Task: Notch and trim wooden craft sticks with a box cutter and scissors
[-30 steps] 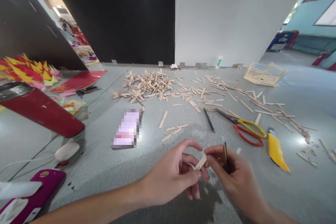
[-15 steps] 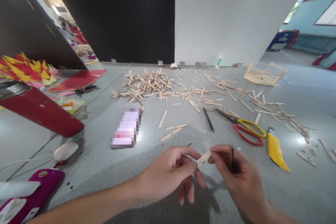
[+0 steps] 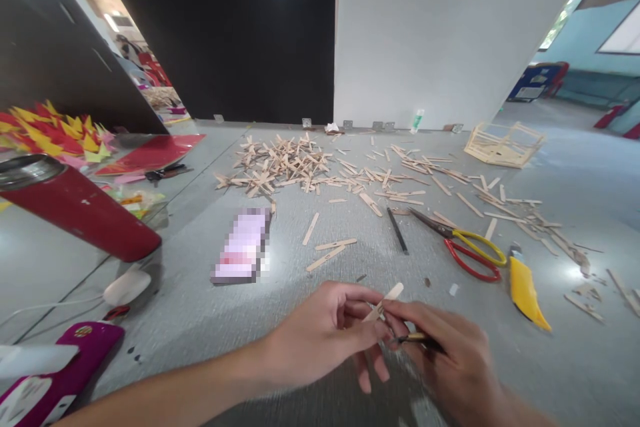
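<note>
Between the thumb and fingers of my left hand (image 3: 330, 327) is a wooden craft stick (image 3: 394, 292), tilted with its rounded end pointing up and right. My right hand (image 3: 445, 347) is closed around a slim dark tool with a brass-coloured part (image 3: 417, 338); its exact kind is unclear. The tool's tip lies close to my left fingertips, below the stick. My right fingertips touch the stick near its middle. On the table just beyond my hands lie two crossed craft sticks (image 3: 327, 255) with marks on them, and a single stick (image 3: 311, 229).
Scissors (image 3: 473, 250), a yellow-handled cutter (image 3: 527, 290) and a black pencil-like rod (image 3: 398, 230) lie to the right. A stick pile (image 3: 285, 160) spreads behind. Leftward are a phone (image 3: 243, 243), red flask (image 3: 90, 207) and mouse (image 3: 127, 287). A wooden frame (image 3: 506, 145) stands far right.
My right hand has moved left against my left hand. The slim tool has swung from upright to nearly level, its tip towards the left fingers. The stick's far end has come free of my right fingertips.
</note>
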Demonstrator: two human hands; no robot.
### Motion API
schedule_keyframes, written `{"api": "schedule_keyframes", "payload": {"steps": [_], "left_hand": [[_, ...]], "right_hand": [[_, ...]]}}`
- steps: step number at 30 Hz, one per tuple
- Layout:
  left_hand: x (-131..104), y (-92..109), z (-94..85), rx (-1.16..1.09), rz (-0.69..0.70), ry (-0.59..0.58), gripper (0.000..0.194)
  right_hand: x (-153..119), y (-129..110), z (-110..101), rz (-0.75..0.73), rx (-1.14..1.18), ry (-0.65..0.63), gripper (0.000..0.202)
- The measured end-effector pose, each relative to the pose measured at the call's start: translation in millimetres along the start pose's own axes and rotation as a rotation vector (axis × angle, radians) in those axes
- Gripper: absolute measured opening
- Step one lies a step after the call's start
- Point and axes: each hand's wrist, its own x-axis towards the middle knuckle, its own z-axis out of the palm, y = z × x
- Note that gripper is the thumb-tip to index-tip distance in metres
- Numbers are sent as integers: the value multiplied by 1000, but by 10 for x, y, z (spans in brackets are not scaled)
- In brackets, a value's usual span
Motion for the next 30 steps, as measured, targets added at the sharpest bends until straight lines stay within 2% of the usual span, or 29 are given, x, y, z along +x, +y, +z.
{"api": "schedule_keyframes", "payload": {"steps": [3, 6, 10, 14, 19, 23, 25, 28, 30], "left_hand": [[-9, 13, 3, -15, -1, -23, 33], [-11, 19, -1, -39, -8, -39, 35], [-2, -4, -12, -59, -8, -33, 44], [5, -29, -24, -68, -23, -73, 55], [8, -46, -50, -71, -61, -97, 48], [12, -62, -65, -35, -81, -115, 42], [8, -53, -62, -2, -75, -74, 44], [-20, 9, -51, 59, -38, 67, 49], [-59, 93, -41, 149, -24, 130, 49]], "right_hand": [[-13, 9, -13, -21, -55, -27, 13], [-35, 29, -6, -60, -135, -64, 18], [-73, 74, -3, -108, -208, -109, 26], [-79, 109, -26, -217, -203, -165, 29], [13, 67, -76, -275, -185, -298, 27], [47, 47, -87, -205, -184, -331, 24], [44, 59, -93, -98, -182, -263, 20], [62, 66, -138, 97, -209, -109, 11], [95, 54, -198, 132, -226, -54, 5]]}}
